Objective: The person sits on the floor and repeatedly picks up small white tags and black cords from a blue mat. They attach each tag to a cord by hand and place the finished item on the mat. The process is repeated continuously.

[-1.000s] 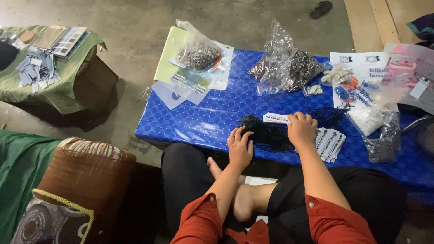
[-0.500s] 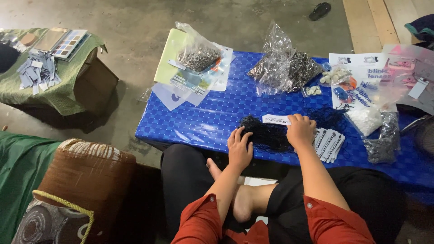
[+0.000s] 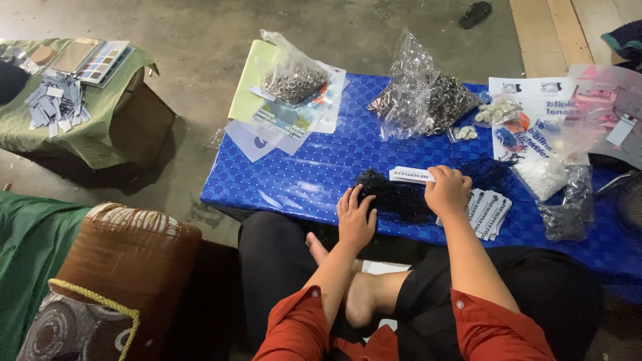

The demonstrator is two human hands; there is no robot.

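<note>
A heap of black netting [image 3: 394, 197] lies at the near edge of a low table covered in blue patterned cloth [image 3: 314, 167]. My left hand [image 3: 354, 217] rests flat on the left end of the netting, fingers spread. On the right end sits my right hand [image 3: 447, 190], fingers curled over the netting and touching a small white card [image 3: 409, 175]. A fanned stack of white cards [image 3: 489, 210] lies just right of that hand. I sit cross-legged with a bare foot under the table edge.
Clear bags of small metal parts [image 3: 428, 100] [image 3: 294, 79] and printed sheets [image 3: 535, 117] fill the far side of the table. A white pouch [image 3: 542, 175] and another clear bag lie at right. A green-covered box [image 3: 73, 127] with paper slips stands at left, a brown cushion [image 3: 127, 247] nearer.
</note>
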